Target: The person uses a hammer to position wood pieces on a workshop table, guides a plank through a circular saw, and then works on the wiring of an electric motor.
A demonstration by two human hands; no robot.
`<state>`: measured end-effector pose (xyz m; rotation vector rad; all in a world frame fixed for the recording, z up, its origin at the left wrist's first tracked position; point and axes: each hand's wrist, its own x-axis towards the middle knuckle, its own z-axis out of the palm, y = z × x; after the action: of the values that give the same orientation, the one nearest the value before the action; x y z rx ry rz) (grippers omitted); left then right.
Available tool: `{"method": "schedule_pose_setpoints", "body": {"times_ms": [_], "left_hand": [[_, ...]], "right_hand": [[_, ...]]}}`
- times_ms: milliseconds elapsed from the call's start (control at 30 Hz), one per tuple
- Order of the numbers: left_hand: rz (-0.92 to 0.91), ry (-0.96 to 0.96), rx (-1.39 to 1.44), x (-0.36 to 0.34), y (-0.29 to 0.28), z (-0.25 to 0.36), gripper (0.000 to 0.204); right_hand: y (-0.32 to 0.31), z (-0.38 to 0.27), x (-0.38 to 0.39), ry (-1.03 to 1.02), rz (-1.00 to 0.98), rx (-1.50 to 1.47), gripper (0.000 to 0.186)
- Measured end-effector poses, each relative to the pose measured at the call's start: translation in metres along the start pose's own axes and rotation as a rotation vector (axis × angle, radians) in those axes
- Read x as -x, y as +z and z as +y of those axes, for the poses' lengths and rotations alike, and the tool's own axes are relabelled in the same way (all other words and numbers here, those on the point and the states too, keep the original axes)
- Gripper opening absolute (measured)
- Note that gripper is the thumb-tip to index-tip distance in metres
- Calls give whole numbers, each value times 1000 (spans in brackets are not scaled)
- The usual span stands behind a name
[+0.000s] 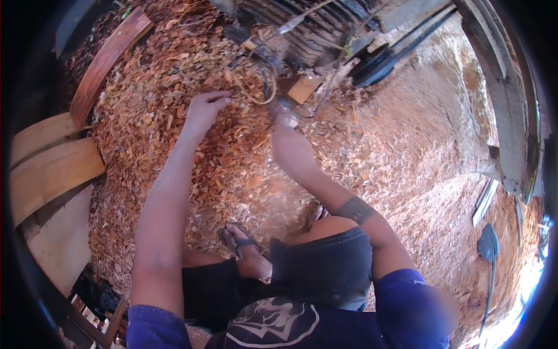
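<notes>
My left hand (207,110) is over the wood shavings (174,116), thumb and forefinger brought close together; anything between them is too small to make out. Just beyond its fingertips curves a loop of tan cord (254,100). To the right, my right hand (285,120) is closed at the near end of a dark, dusty machine part (268,63). What its fingers grip is mostly hidden by the hand itself. Beside that hand lies a small yellowish wood block (304,89).
A dark ribbed machine body (317,38) stands at the far middle. Reddish (110,64) and pale planks (58,166) lie along the left, with long boards (508,110) at the right. A long-handled shovel-like tool (488,244) rests at the right. My sandalled foot (238,238) stands in shavings.
</notes>
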<state>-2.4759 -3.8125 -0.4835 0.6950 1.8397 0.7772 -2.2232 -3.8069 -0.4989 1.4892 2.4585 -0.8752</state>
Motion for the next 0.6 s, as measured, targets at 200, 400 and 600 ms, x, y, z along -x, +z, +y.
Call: {"method": "schedule_pose_setpoints", "body": {"times_ms": [200,400,600], "left_hand": [[75,114,-90,-6,-3,-12,27],[536,126,-93,9,9,-20,26],[508,17,-117,39,24,-34,25]], "right_hand": [[-4,28,52,-191,110,-105,33],[-24,91,48,56,369,-396,26],[-35,98,2,-59,541,-381,27]]}}
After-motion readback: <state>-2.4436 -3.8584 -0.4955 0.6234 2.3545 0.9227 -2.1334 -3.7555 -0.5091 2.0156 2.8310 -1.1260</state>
